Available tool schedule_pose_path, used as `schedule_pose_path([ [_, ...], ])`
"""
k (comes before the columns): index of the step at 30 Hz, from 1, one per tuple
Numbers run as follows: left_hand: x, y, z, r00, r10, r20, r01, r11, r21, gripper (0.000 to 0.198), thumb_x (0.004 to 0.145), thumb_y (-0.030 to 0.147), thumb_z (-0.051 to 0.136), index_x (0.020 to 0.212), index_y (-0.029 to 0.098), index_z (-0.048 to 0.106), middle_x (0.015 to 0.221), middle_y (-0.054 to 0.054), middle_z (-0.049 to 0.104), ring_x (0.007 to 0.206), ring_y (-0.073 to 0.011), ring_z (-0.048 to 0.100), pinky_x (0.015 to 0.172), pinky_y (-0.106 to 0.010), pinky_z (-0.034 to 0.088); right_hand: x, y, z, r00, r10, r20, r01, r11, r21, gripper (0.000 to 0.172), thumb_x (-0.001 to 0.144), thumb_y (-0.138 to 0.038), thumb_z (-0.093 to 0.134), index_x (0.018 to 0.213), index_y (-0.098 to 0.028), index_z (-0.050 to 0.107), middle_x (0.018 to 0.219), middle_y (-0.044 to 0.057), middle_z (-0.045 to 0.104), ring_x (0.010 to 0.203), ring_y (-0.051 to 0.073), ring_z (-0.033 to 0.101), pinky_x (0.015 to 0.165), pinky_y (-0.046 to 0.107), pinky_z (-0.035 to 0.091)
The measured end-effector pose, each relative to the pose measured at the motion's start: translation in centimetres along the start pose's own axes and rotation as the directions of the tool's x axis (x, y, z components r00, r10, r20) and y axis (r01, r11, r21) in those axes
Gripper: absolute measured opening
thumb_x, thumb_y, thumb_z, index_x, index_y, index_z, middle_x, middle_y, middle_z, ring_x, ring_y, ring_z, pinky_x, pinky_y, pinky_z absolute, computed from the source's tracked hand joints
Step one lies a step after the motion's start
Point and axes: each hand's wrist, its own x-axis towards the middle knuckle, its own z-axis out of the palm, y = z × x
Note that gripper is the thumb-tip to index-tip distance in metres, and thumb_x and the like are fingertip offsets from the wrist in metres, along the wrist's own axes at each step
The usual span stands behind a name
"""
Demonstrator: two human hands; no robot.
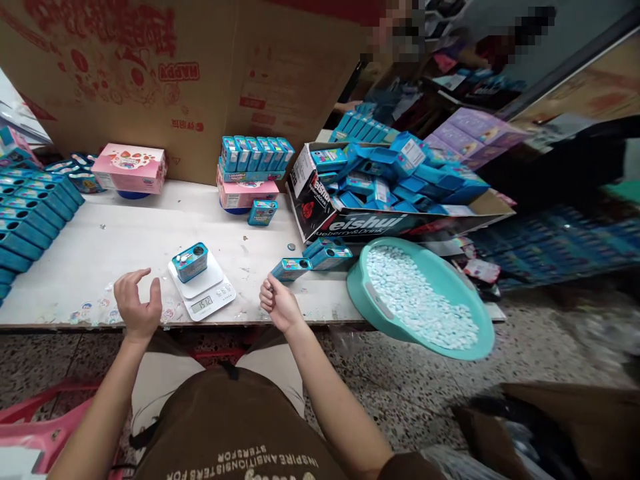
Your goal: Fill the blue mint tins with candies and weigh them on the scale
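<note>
A small blue tin stands on a white digital scale near the front edge of the white table. My left hand hovers just left of the scale, fingers loosely curled and apart, holding nothing. My right hand sits right of the scale with its fingers pinched together; what they hold is too small to make out. Two blue tins lie on the table just beyond my right hand. A teal basin full of pale blue candies overhangs the table's right end.
A cardboard box heaped with blue tins sits at the back right. Rows of blue tins line the left edge. Two pink boxes stand at the back, one bearing a row of tins. A large carton forms the back wall.
</note>
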Motion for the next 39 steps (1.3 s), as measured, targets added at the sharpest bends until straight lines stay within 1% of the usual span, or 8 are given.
schedule_pose_path([
  [9, 1.6, 1.5, -0.7, 1.000, 0.001, -0.002, -0.001, 1.000, 0.028, 0.021, 0.082, 0.024, 0.055, 0.101, 0.014, 0.058, 0.097, -0.011, 0.063, 0.097, -0.0225, 0.053, 0.093, -0.040, 0.038, -1.0, 1.2, -4.0, 0.996, -0.002, -0.085, 0.001, 1.000, -0.013, 0.040, 0.064, -0.047, 0.071, 0.065, -0.019, 0.044, 0.046, -0.011, 0.031, 0.036, 0.001, 0.022, 0.034, 0.014, 0.011],
  [13, 1.7, 1.8, -0.3, 0.998, 0.024, 0.050, -0.026, 0.999, 0.034, 0.022, 0.082, 0.024, 0.055, 0.102, 0.015, 0.057, 0.098, -0.010, 0.062, 0.098, -0.0227, 0.052, 0.094, -0.041, 0.037, -1.1, 1.2, -4.5, 0.995, 0.008, -0.100, -0.009, 1.000, -0.007, 0.038, 0.064, -0.047, 0.071, 0.065, -0.019, 0.045, 0.046, -0.011, 0.031, 0.035, 0.002, 0.023, 0.034, 0.014, 0.011],
  [19, 2.0, 2.2, 0.0, 0.993, 0.042, 0.113, -0.047, 0.998, 0.039, 0.022, 0.082, 0.026, 0.054, 0.102, 0.017, 0.057, 0.099, -0.010, 0.061, 0.100, -0.0231, 0.052, 0.096, -0.043, 0.035, -1.4, 1.8, -5.1, 0.986, -0.103, -0.133, 0.089, 0.990, -0.107, 0.030, 0.064, -0.043, 0.069, 0.074, -0.017, 0.059, 0.052, -0.007, 0.042, 0.037, 0.002, 0.029, 0.034, 0.015, 0.013],
  [23, 2.2, 2.3, 0.2, 0.990, 0.059, 0.127, -0.065, 0.997, 0.042, 0.022, 0.081, 0.026, 0.055, 0.101, 0.017, 0.057, 0.100, -0.010, 0.061, 0.101, -0.0231, 0.052, 0.096, -0.043, 0.035, -1.4, 1.8, -4.9, 0.982, -0.112, -0.152, 0.096, 0.990, -0.106, 0.026, 0.062, -0.037, 0.068, 0.078, -0.016, 0.064, 0.053, -0.006, 0.045, 0.038, 0.003, 0.032, 0.034, 0.016, 0.015],
  [26, 2.4, 2.5, 0.4, 0.989, 0.093, 0.119, -0.097, 0.995, 0.024, 0.022, 0.082, 0.025, 0.056, 0.102, 0.016, 0.057, 0.100, -0.010, 0.061, 0.100, -0.0226, 0.052, 0.096, -0.043, 0.035, -1.2, 1.0, -3.0, 0.986, -0.135, -0.103, 0.126, 0.988, -0.085, 0.023, 0.065, -0.034, 0.066, 0.079, -0.016, 0.066, 0.056, -0.005, 0.047, 0.041, 0.004, 0.035, 0.035, 0.016, 0.022],
  [30, 2.2, 2.8, 0.5, 0.991, 0.098, 0.090, -0.100, 0.995, 0.015, 0.021, 0.082, 0.023, 0.056, 0.101, 0.016, 0.057, 0.099, -0.010, 0.062, 0.099, -0.0220, 0.053, 0.094, -0.041, 0.037, 0.3, -1.4, 2.4, 0.990, -0.142, -0.013, 0.142, 0.985, 0.097, 0.011, 0.073, -0.024, 0.061, 0.075, -0.014, 0.064, 0.058, -0.003, 0.051, 0.048, 0.005, 0.043, 0.042, 0.015, 0.035],
  [34, 1.3, 2.7, 0.2, 0.993, 0.079, 0.094, -0.079, 0.997, -0.001, 0.020, 0.082, 0.024, 0.055, 0.101, 0.017, 0.057, 0.098, -0.009, 0.062, 0.099, -0.0218, 0.052, 0.093, -0.040, 0.037, 3.1, -3.9, 9.0, 0.993, -0.040, 0.107, 0.013, 0.969, 0.248, 0.027, 0.089, -0.028, 0.045, 0.070, -0.014, 0.060, 0.056, -0.001, 0.052, 0.051, 0.007, 0.050, 0.049, 0.016, 0.045],
  [39, -0.4, 1.9, -0.6, 0.996, 0.018, 0.083, -0.018, 1.000, 0.000, 0.020, 0.083, 0.025, 0.054, 0.101, 0.017, 0.057, 0.098, -0.009, 0.062, 0.098, -0.0218, 0.053, 0.093, -0.040, 0.038, 6.1, -4.2, 14.8, 0.982, -0.063, 0.180, 0.036, 0.988, 0.148, 0.037, 0.092, -0.038, 0.041, 0.069, -0.015, 0.058, 0.057, 0.001, 0.057, 0.054, 0.009, 0.057, 0.054, 0.018, 0.048],
])
